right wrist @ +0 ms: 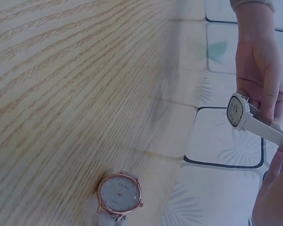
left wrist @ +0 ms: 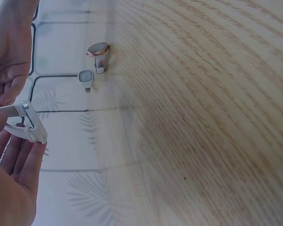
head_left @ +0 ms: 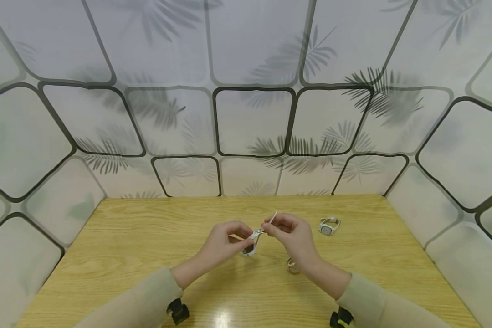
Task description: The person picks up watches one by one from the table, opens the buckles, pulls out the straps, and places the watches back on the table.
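A white-strapped wristwatch [head_left: 249, 250] is held up over the table between both hands, its dial facing away from the buckle; in the right wrist view its white-cased dial [right wrist: 235, 111] shows plainly. My left hand [head_left: 225, 241] grips the strap near the buckle between thumb and fingers. With thumb and fingertips, my right hand [head_left: 294, 234] pinches the strap's thin free end, which points up and to the right. The strap runs through or beside the buckle; I cannot tell which. Below the right wrist lies a rose-gold watch [right wrist: 119, 193], partly hidden in the head view.
Farther right on the wooden table [head_left: 156, 232] stands another white watch [head_left: 328, 227] with a squarish dial and its strap looped. A patterned curtain [head_left: 250, 123] surrounds the table at the back and sides.
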Available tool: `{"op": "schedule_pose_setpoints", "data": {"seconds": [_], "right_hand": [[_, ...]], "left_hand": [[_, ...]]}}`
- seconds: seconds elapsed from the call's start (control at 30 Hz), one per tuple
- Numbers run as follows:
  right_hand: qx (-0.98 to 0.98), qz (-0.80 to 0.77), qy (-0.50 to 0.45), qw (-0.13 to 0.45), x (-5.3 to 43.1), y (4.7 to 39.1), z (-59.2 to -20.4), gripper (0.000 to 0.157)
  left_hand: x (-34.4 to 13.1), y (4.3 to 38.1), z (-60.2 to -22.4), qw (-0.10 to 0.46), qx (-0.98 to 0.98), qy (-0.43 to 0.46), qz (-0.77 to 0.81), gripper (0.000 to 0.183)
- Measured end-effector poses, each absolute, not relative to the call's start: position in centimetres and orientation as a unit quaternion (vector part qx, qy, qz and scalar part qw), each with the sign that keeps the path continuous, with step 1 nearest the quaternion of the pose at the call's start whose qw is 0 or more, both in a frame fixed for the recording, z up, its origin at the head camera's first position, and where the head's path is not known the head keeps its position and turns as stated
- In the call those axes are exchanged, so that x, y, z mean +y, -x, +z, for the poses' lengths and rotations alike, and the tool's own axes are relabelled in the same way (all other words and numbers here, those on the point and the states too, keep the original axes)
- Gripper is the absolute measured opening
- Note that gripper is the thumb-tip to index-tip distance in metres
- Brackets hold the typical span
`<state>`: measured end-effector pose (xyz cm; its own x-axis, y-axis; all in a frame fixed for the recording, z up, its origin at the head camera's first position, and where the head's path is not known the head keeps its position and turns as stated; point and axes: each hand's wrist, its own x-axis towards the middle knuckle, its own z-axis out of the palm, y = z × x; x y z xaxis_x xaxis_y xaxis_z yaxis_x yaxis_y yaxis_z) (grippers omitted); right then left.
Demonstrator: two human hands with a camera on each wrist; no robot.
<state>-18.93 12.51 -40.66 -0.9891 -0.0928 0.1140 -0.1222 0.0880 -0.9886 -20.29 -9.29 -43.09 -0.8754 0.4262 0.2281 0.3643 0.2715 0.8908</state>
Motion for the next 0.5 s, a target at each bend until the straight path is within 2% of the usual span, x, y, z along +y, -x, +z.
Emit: {"op": "schedule_pose_setpoints", "data": {"seconds": [0.5], "right_hand": [[-0.734, 0.669, -0.118, 0.009, 12.64, 19.46, -41.23, 0.017]], "left_hand": [[-9.46, 20.46, -43.3, 0.018, 0.793, -0.216, 0.569, 0.012]]}}
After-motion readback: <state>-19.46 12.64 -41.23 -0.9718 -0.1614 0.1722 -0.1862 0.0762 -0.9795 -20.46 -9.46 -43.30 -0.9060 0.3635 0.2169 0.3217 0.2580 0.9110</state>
